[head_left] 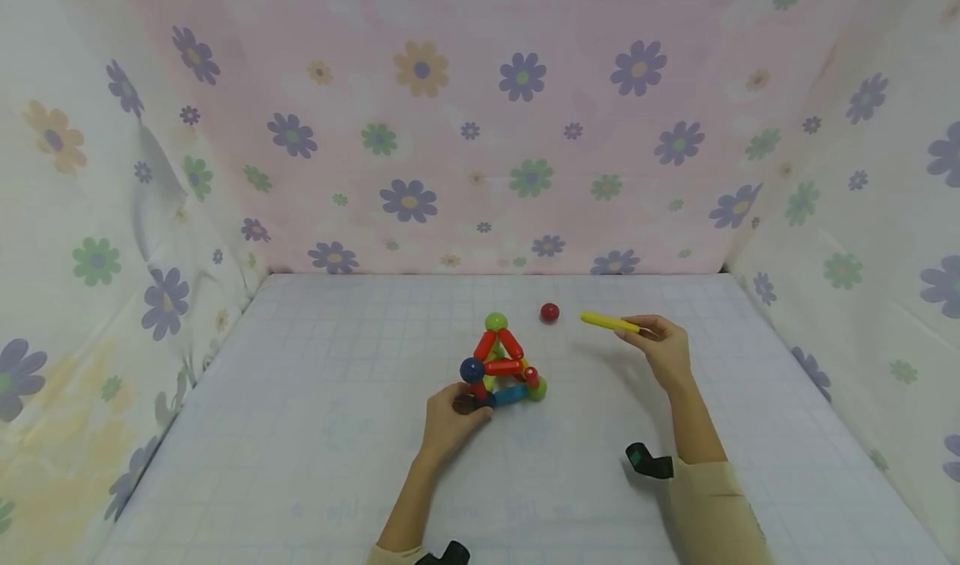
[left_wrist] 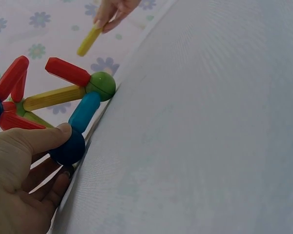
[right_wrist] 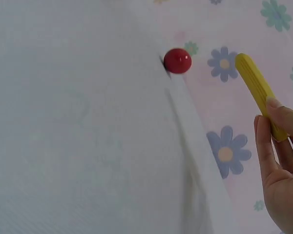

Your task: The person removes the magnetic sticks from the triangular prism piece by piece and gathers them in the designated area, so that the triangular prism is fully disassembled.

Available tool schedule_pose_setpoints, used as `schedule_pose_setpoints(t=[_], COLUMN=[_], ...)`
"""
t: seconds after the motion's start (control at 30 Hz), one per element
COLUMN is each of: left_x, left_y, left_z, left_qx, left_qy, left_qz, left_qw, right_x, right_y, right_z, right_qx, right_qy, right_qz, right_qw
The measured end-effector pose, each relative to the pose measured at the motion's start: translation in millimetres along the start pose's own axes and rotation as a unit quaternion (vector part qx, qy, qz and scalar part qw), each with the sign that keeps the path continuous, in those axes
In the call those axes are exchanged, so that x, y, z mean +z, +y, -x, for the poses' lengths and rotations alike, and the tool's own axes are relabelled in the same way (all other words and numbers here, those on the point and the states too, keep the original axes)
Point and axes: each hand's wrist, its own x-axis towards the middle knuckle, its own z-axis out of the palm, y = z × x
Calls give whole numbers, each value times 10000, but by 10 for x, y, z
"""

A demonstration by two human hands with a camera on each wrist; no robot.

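A frame of coloured rods and balls (head_left: 502, 367), like a magnetic building toy, stands on the table. My left hand (head_left: 448, 422) grips its near left corner, thumb and fingers round a dark blue ball (left_wrist: 70, 148). From that ball a light blue rod (left_wrist: 85, 112) runs to a green ball (left_wrist: 101, 86), which also bears a yellow rod and a red rod. Another light green ball (head_left: 496, 322) tops the frame. To the right, my right hand (head_left: 666, 350) pinches one end of a loose yellow rod (right_wrist: 256, 83), held above the table and apart from the frame.
A red ball (head_left: 550, 312) lies alone on the table behind the frame, left of the yellow rod's tip. Flower-patterned cloth walls (head_left: 495, 157) enclose the back and both sides of the white table (head_left: 315, 465). Black wrist cameras (head_left: 648, 462) show near both sleeves.
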Motion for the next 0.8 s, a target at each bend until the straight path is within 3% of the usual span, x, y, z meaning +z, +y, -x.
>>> schedule_pose_setpoints(t=[0.13, 0.23, 0.3, 0.47, 0.8], left_x=[-5, 10, 17, 24, 20], left_y=[-8, -26, -24, 8, 18], left_z=[9, 4, -2, -15, -16], left_qx=[379, 193, -84, -432, -406], left_qy=[123, 122, 56, -42, -42], left_qz=[17, -18, -82, -207, -189], left_qw=[9992, 9997, 9999, 9988, 9990], right_x=[-157, -282, -375, -607, -863], right_y=[144, 237, 283, 351, 404], right_z=[-112, -170, -198, -247, -305], right_qx=[151, 357, 567, 1039, 1505], right_qy=[87, 156, 231, 266, 23], right_qz=[-20, 137, 442, 1193, 1641], right_qw=[9998, 9991, 9971, 9870, 9749])
